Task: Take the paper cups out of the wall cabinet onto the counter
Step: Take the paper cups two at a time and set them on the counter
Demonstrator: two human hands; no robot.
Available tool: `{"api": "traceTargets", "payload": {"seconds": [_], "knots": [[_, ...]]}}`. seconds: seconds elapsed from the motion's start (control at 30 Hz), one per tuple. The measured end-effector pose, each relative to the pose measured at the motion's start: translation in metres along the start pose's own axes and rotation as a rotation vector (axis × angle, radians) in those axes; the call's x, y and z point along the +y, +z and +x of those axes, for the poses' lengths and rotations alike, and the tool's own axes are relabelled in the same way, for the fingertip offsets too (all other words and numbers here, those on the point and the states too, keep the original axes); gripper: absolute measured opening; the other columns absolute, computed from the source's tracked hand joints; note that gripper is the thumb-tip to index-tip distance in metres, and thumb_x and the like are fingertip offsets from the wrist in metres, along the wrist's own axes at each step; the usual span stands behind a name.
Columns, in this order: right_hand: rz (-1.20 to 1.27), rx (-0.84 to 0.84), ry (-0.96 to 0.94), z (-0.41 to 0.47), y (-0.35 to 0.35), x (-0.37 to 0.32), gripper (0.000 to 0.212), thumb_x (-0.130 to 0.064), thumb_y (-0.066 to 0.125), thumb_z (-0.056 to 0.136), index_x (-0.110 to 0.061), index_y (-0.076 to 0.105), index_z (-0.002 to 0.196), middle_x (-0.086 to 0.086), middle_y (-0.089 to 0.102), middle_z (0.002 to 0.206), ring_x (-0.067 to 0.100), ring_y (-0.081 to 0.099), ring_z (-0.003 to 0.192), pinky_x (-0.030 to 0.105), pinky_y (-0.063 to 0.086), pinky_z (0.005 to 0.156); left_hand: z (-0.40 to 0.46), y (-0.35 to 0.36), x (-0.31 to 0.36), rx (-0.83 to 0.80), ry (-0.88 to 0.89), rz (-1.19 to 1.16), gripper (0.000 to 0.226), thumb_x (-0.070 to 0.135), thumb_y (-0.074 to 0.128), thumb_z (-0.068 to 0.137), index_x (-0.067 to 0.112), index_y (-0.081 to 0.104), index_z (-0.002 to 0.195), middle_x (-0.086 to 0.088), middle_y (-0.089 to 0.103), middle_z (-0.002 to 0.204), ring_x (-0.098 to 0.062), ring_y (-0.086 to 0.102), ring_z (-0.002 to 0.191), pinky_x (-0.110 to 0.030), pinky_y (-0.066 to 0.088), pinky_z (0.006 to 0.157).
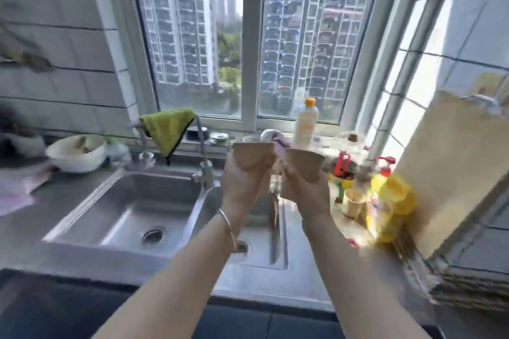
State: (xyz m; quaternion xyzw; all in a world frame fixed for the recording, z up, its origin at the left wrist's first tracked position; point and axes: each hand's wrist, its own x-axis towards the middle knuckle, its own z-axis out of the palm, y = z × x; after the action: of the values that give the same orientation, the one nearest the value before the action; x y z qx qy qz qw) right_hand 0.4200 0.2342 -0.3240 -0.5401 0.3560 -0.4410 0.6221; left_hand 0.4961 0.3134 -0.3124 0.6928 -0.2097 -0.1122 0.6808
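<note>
I see two brown paper cups up over the sink (124,209), one in each grip: left hand (242,187) curled round the left cup (253,157), right hand (303,192) round the right cup (303,170). One white bottle (305,124) stands on the sill, label too blurred to read. A third cup (352,202) sits on the surface (303,278) among smeared, unclear bottles.

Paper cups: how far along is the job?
Done: two cups are out of the cabinet. In hand: left hand grips one paper cup, right hand another paper cup, both above the sink. Left: setting them on the counter.
</note>
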Motion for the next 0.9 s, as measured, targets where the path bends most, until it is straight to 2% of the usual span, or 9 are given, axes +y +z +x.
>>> {"api": "traceTargets", "payload": {"seconds": [0.07, 0.1, 0.2, 0.33, 0.47, 0.53, 0.67, 0.8, 0.9], "knots": [[-0.033, -0.134, 0.063, -0.03, 0.047, 0.024, 0.078, -0.05, 0.078, 0.047, -0.007, 0.062, 0.11, 0.013, 0.071, 0.099, 0.017, 0.065, 0.074, 0.028, 0.051, 0.061, 0.012, -0.067, -0.019, 0.107, -0.05, -0.046, 0.073, 0.066, 0.074, 0.042, 0.025, 0.058, 0.1, -0.003, 0.071, 0.099, -0.025, 0.068, 0.091, -0.042, 0.058, 0.075], [-0.046, -0.218, 0.083, -0.044, 0.073, 0.036, 0.072, -0.046, 0.08, 0.053, -0.007, 0.06, 0.11, 0.013, 0.07, 0.1, 0.017, 0.065, 0.075, 0.025, 0.05, 0.059, 0.018, -0.101, -0.03, 0.145, -0.078, -0.053, 0.074, 0.062, 0.076, 0.043, 0.021, 0.059, 0.103, -0.003, 0.07, 0.098, -0.024, 0.068, 0.088, -0.044, 0.058, 0.076], [-0.04, -0.347, 0.196, -0.091, 0.161, 0.07, 0.057, -0.032, 0.08, 0.068, -0.008, 0.054, 0.113, 0.015, 0.066, 0.106, 0.02, 0.063, 0.081, 0.026, 0.05, 0.058, 0.026, -0.193, -0.052, 0.259, -0.126, -0.065, 0.061, 0.04, 0.074, 0.063, 0.01, 0.057, 0.113, 0.005, 0.064, 0.09, -0.014, 0.064, 0.082, -0.029, 0.053, 0.074], [-0.046, -0.536, 0.284, -0.143, 0.261, 0.098, 0.056, -0.03, 0.078, 0.068, -0.008, 0.05, 0.112, 0.009, 0.061, 0.092, 0.016, 0.059, 0.071, 0.026, 0.049, 0.051, 0.037, -0.302, -0.078, 0.458, -0.2, -0.049, 0.074, 0.055, 0.067, 0.047, 0.015, 0.058, 0.108, -0.003, 0.07, 0.101, -0.024, 0.066, 0.094, -0.038, 0.053, 0.087], [-0.113, -0.69, 0.305, -0.178, 0.351, 0.128, 0.063, -0.039, 0.076, 0.061, -0.007, 0.055, 0.111, 0.008, 0.064, 0.09, 0.019, 0.061, 0.071, 0.031, 0.051, 0.053, 0.048, -0.392, -0.102, 0.636, -0.235, -0.061, 0.042, 0.038, 0.076, 0.067, 0.021, 0.055, 0.099, 0.0, 0.069, 0.094, -0.017, 0.064, 0.08, -0.027, 0.048, 0.072], [-0.15, -0.755, 0.32, -0.19, 0.395, 0.139, 0.066, -0.042, 0.075, 0.057, -0.008, 0.057, 0.11, 0.008, 0.066, 0.089, 0.02, 0.064, 0.071, 0.038, 0.055, 0.063, 0.055, -0.434, -0.112, 0.732, -0.267, -0.068, 0.046, 0.048, 0.075, 0.058, 0.026, 0.054, 0.093, 0.002, 0.068, 0.091, -0.018, 0.066, 0.082, -0.032, 0.053, 0.075], [-0.182, -0.939, 0.335, -0.216, 0.478, 0.162, 0.061, -0.04, 0.076, 0.062, -0.009, 0.054, 0.11, 0.008, 0.066, 0.09, 0.02, 0.063, 0.072, 0.032, 0.049, 0.058, 0.066, -0.511, -0.129, 0.923, -0.277, -0.106, 0.054, 0.054, 0.076, 0.051, 0.025, 0.055, 0.091, 0.0, 0.069, 0.092, -0.018, 0.067, 0.078, -0.028, 0.053, 0.064], [-0.236, -1.101, 0.326, -0.253, 0.551, 0.181, 0.048, -0.031, 0.076, 0.072, -0.01, 0.054, 0.109, 0.005, 0.065, 0.088, 0.017, 0.062, 0.07, 0.029, 0.048, 0.057, 0.068, -0.579, -0.137, 1.121, -0.279, -0.105, 0.063, 0.064, 0.07, 0.038, 0.025, 0.055, 0.084, -0.004, 0.07, 0.09, -0.025, 0.067, 0.079, -0.04, 0.055, 0.07], [-0.249, -1.213, 0.336, -0.291, 0.598, 0.192, 0.043, -0.027, 0.076, 0.073, -0.01, 0.055, 0.107, 0.004, 0.065, 0.086, 0.017, 0.062, 0.07, 0.029, 0.05, 0.058, 0.066, -0.629, -0.149, 1.222, -0.287, -0.125, 0.071, 0.065, 0.073, 0.041, 0.02, 0.059, 0.094, -0.005, 0.072, 0.091, -0.025, 0.069, 0.081, -0.043, 0.058, 0.069]]}}
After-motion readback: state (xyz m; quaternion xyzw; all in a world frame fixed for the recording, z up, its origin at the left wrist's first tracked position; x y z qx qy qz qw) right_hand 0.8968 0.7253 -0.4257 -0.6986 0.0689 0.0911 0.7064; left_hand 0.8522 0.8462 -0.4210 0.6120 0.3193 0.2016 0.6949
